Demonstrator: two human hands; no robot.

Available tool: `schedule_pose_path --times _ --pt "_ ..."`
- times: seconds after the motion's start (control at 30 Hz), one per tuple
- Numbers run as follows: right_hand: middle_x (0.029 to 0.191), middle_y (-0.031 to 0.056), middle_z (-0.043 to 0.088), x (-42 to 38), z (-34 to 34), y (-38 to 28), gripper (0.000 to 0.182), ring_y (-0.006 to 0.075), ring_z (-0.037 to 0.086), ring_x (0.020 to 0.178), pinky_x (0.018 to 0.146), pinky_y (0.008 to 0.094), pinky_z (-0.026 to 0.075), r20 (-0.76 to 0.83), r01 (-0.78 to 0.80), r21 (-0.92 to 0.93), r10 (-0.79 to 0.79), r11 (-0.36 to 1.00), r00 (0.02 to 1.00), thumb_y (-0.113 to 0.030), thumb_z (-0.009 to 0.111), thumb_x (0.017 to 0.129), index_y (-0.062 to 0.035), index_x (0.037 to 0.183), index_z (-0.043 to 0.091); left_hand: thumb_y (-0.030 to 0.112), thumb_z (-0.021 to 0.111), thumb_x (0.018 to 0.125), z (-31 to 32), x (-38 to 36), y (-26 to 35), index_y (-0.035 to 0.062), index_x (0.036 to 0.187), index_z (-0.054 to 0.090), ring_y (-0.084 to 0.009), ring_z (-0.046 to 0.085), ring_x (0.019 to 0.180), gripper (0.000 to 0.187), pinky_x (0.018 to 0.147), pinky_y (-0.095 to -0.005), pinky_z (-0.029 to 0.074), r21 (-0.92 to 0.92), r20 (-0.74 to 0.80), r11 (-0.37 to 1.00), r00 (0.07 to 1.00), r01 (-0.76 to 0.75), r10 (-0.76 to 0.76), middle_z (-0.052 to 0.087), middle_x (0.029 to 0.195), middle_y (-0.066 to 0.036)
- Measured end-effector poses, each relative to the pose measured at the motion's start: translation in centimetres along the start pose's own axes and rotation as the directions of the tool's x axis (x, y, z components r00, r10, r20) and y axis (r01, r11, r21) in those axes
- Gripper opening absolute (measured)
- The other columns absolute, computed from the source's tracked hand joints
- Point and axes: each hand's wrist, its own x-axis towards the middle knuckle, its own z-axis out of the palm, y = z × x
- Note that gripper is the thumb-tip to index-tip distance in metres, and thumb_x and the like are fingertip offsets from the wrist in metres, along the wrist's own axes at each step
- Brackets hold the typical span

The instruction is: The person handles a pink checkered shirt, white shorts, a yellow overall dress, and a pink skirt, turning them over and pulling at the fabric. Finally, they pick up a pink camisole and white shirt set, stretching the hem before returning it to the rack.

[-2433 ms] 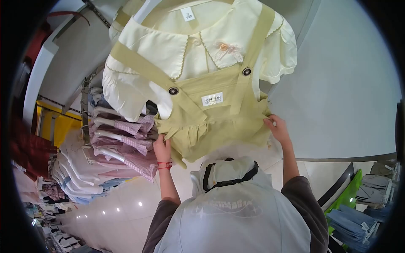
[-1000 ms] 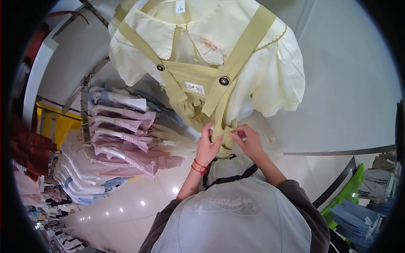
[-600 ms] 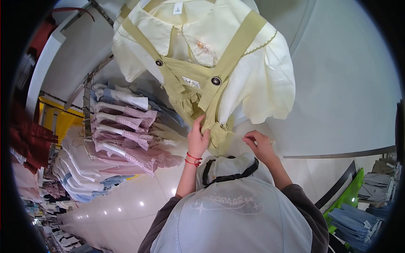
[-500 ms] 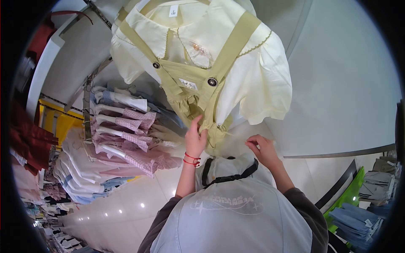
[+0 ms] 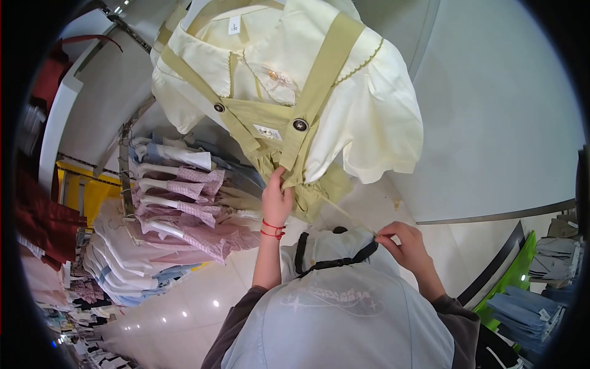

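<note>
Gripping dress (image 5: 261, 113) at waist, left hand (image 5: 277, 202); right hand (image 5: 404, 245) pinching tie (image 5: 335, 206), apart from panel edge (image 5: 491, 215).

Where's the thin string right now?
In the head view, just right of centre, the string runs from the green dress to the right hand.

Bottom centre: a pale grey top (image 5: 344, 338), charcoal sleeves (image 5: 458, 326), whitish lettering (image 5: 329, 297) (too faint to read), a black buckled strap (image 5: 335, 264) above it, red cords (image 5: 272, 232) round the left wrist (image 5: 270, 243).

Bright glare spots on floor (image 5: 196, 329)
</note>
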Motion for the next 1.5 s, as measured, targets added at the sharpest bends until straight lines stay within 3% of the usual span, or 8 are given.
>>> schedule_pose_path --times 0.23,0.57,0.87,0.97,1.07,1.23,1.37,1.5 --pt "0.080 0.0092 0.057 4.7 4.8 1.8 0.015 0.0233 0.059 0.070 0.062 0.0299 0.047 0.160 -0.057 0.101 0.041 0.993 0.986 -0.008 0.062 0.077 -0.0040 0.087 0.051 -0.002 0.050 0.072 0.3 -2.0 3.2 0.0114 0.125 0.040 -0.0354 0.055 0.065 0.056 0.055 -0.0393 0.047 0.242 0.241 0.940 0.953 -0.240 0.181 0.037 0.114 -0.023" --pt "0.103 0.0126 0.047 9.7 5.0 2.0 0.029 0.0286 0.052 0.088 0.077 0.0314 0.043 -0.018 0.323 -0.181 -0.331 0.929 0.943 0.009 0.050 0.071 -0.0078 0.093 0.056 0.002 0.054 0.067 -1.1 -1.0 6.7 0.0142 0.107 0.049 -0.0305 0.055 0.060 0.042 0.053 -0.0377 0.046 0.249 0.326 0.943 0.936 -0.221 0.133 0.050 0.091 -0.011" --pt "0.092 0.0083 0.051 13.5 4.2 2.4 0.018 0.0243 0.054 0.086 0.063 0.0342 0.046 0.222 0.097 -0.235 -0.044 0.967 0.974 -0.002 0.054 0.072 -0.0126 0.085 0.056 0.014 0.063 0.069 -1.1 -0.4 7.1 0.0115 0.107 0.050 -0.0296 0.055 0.071 0.040 0.065 -0.0367 0.046 0.311 0.356 0.915 0.924 -0.258 0.139 0.051 0.086 -0.010" --pt "0.081 0.0046 0.050 15.7 3.1 8.3 0.013 0.0186 0.050 0.073 0.058 0.0272 0.041 0.174 0.108 0.046 -0.115 0.993 0.978 -0.001 0.044 0.073 -0.0071 0.082 0.051 0.013 0.063 0.071 -1.6 -0.2 6.7 0.0083 0.111 0.048 -0.0312 0.053 0.085 0.043 0.076 -0.0359 0.044 -0.100 0.231 0.979 0.952 -0.180 0.199 0.051 0.096 -0.013" --pt "0.069 -0.0018 0.041 17.8 0.5 11.7 0.009 0.0083 0.037 0.061 0.053 0.0201 0.032 0.215 -0.331 0.443 0.260 0.833 0.941 -0.004 0.036 0.073 -0.0065 0.075 0.045 0.011 0.064 0.071 -2.2 0.7 2.3 0.0031 0.116 0.044 -0.0313 0.048 0.100 0.051 0.086 -0.0358 0.039 -0.018 0.036 0.994 0.993 -0.110 0.111 0.047 0.108 -0.016" --pt "0.069 -0.0038 0.039 19.7 -0.1 11.2 0.010 0.0056 0.033 0.058 0.051 0.0198 0.029 0.284 -0.445 0.658 0.348 0.607 0.894 -0.005 0.036 0.077 -0.0089 0.072 0.044 0.012 0.069 0.068 -1.5 3.9 -5.4 -0.0024 0.127 0.027 -0.0284 0.037 0.117 0.074 0.097 -0.0355 0.030 -0.181 -0.210 0.983 0.975 0.031 -0.070 0.039 0.121 -0.019" --pt "0.071 -0.0033 0.041 20.1 -0.4 11.9 0.010 0.0053 0.037 0.059 0.053 0.0194 0.032 0.255 -0.415 0.720 0.345 0.556 0.903 -0.003 0.039 0.079 -0.0083 0.076 0.047 0.016 0.073 0.066 0.0 6.2 -8.9 -0.0032 0.127 0.026 -0.0238 0.038 0.116 0.079 0.098 -0.0339 0.029 -0.232 0.016 0.972 0.999 0.031 -0.028 0.043 0.120 -0.017" --pt "0.075 -0.0024 0.046 19.7 -0.7 13.9 0.009 0.0061 0.043 0.064 0.057 0.0192 0.036 0.123 -0.312 0.726 0.330 0.613 0.936 -0.002 0.044 0.081 -0.0076 0.083 0.050 0.016 0.073 0.068 0.8 7.1 -10.9 -0.0030 0.121 0.035 -0.0175 0.049 0.102 0.067 0.089 -0.0301 0.037 -0.324 0.420 0.868 0.879 0.376 -0.225 0.054 0.106 -0.011"
